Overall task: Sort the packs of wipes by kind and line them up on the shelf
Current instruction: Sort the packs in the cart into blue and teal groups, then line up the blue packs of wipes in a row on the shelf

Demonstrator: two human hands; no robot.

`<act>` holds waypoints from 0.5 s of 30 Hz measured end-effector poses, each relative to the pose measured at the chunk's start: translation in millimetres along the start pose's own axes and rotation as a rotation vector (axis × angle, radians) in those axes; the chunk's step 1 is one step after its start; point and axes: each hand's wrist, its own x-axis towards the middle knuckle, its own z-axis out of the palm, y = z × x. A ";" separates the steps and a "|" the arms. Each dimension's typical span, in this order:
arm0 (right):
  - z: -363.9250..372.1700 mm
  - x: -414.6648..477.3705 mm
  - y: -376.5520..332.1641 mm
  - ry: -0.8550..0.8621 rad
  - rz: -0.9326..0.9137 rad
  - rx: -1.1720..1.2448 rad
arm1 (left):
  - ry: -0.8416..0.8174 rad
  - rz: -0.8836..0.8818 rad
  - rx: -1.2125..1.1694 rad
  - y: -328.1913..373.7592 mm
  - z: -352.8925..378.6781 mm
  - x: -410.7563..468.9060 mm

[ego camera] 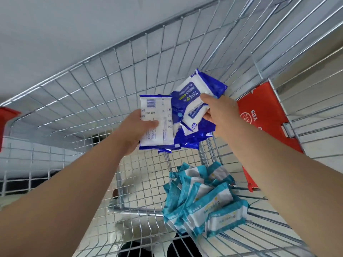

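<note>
Single view, from a wide-angle camera worn on the person's head. It faces forward and steeply down into a wire cart [83, 93], close enough that the mesh walls and floor fill nearly the whole frame. The forearms enter from 7 and 4 o'clock. At centre the left hand [137, 130] grips the left-hand pack [159, 112] and the right hand [220, 115] pinches the right-hand pack [191, 91]. Teal packs [204, 201] lie toward 5 o'clock, nearer the lens. Straight wires bow at the frame edges.

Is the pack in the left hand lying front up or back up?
Back up. The pack gripped by the left hand shows its white panel with barcode and small print, not a blue front.
</note>
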 end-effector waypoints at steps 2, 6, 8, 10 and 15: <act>-2.7 -25.0 -16.9 0.011 -0.183 -0.153 | 0.017 0.020 0.011 11.5 -11.3 -25.6; -7.7 -91.3 -61.7 -0.043 -0.464 -0.336 | 0.078 0.081 0.061 44.0 -37.2 -98.6; -6.3 -127.7 -91.6 -0.101 -0.522 -0.357 | 0.138 0.123 0.067 62.1 -52.6 -141.9; -1.2 -163.3 -122.8 -0.177 -0.575 -0.372 | 0.194 0.169 0.047 80.9 -67.7 -188.8; 27.5 -258.7 -198.6 -0.349 -0.771 -0.440 | 0.331 0.274 -0.058 116.4 -106.1 -303.4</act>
